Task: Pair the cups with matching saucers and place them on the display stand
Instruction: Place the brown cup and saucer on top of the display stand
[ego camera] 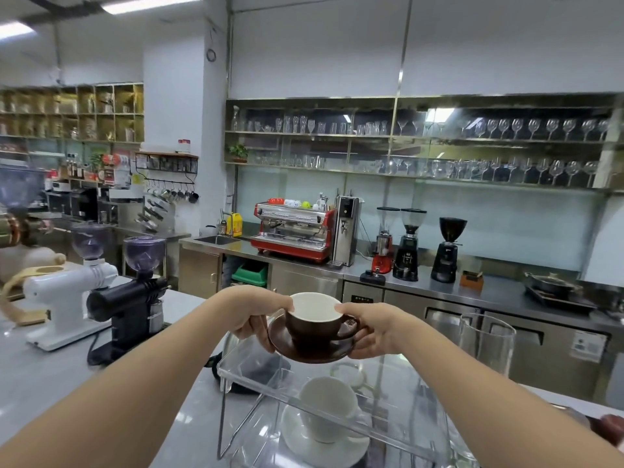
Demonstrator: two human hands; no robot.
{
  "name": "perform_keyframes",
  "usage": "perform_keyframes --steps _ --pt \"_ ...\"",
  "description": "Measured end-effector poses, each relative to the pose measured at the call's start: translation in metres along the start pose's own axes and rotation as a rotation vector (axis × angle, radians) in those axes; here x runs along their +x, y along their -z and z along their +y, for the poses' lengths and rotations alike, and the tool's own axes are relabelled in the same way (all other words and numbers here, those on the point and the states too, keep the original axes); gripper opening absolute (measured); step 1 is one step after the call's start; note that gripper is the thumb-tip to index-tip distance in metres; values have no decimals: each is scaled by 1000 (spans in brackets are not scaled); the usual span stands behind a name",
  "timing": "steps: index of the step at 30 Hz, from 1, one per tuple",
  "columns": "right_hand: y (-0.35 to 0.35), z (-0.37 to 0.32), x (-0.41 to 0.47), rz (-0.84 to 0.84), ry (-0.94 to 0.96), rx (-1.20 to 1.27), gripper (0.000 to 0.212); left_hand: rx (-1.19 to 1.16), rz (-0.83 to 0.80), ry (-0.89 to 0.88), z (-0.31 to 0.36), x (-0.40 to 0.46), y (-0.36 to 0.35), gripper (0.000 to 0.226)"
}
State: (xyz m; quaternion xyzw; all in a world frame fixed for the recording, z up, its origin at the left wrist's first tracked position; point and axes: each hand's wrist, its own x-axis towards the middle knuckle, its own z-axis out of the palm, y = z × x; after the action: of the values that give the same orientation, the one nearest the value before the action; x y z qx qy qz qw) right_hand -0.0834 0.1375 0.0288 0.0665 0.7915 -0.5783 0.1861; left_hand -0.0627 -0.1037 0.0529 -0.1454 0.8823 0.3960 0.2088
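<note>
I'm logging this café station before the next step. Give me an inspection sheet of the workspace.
Surface: grey counter, partly bare.
Job's things: brown cup on brown saucer, held above clear stand; white cup on white saucer under its top shelf.
Clutter: white grinder, black grinder, tall glass.
Grippers: left hand and right hand grip the saucer.
Cables: black cord by the grinders.
Surroundings: red espresso machine, glassware shelves.

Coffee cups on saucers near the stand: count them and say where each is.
2. The brown cup sits on its brown saucer, held above the clear stand. The white cup sits on a white saucer under the top shelf. Others may be out of view.
</note>
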Motion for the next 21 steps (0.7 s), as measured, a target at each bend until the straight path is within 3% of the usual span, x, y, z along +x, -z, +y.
perform_keyframes --steps 21 --pt "-3 1 30 -18 37 -28 48 -5 -42 45 5 28 2 51"
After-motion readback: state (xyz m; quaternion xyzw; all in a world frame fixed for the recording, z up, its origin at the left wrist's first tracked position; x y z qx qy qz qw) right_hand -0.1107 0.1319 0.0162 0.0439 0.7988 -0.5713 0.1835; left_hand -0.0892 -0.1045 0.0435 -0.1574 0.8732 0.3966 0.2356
